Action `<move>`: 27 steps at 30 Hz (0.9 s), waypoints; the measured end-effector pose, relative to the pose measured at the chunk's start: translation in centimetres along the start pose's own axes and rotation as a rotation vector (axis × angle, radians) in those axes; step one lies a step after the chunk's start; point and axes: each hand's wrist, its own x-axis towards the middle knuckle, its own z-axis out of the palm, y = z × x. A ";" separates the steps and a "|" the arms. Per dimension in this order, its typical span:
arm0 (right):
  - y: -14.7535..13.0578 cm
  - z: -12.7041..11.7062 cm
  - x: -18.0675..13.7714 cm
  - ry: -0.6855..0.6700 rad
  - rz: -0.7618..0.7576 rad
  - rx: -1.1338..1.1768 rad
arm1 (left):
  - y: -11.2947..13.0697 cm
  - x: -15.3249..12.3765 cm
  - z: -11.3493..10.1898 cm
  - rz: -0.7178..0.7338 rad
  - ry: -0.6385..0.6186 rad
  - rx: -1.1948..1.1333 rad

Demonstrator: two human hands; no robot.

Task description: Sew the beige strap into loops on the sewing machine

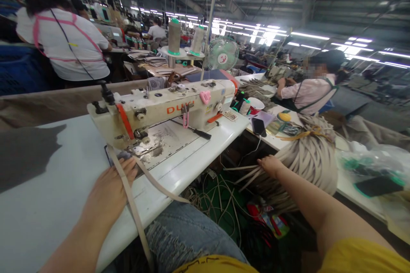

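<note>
By the sewing machine (160, 108), a strap (128, 192) is draped over the left hand (112, 183); its grip cannot be told. Strips (250, 175), probably light and limp, best held near their ends, are pinched by the right hand (270, 166).

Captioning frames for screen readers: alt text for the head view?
A person's left hand lies by the needle end of a sewing machine, a beige strip across the hand; the right hand is at loose strip ends beside a large bundle of similar strips. Beyond are co-workers and ceiling lights.
</note>
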 end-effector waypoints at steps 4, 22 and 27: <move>-0.7 -1.5 0.0 0.070 0.030 0.121 | -0.6 0.0 0.5 -0.005 0.015 0.004; -15.1 -8.7 -5.4 0.332 -0.321 1.118 | -2.1 0.1 1.9 0.012 0.025 -0.005; -21.9 -11.3 -8.0 0.203 -0.447 1.561 | -2.4 0.1 1.9 0.035 -0.007 -0.005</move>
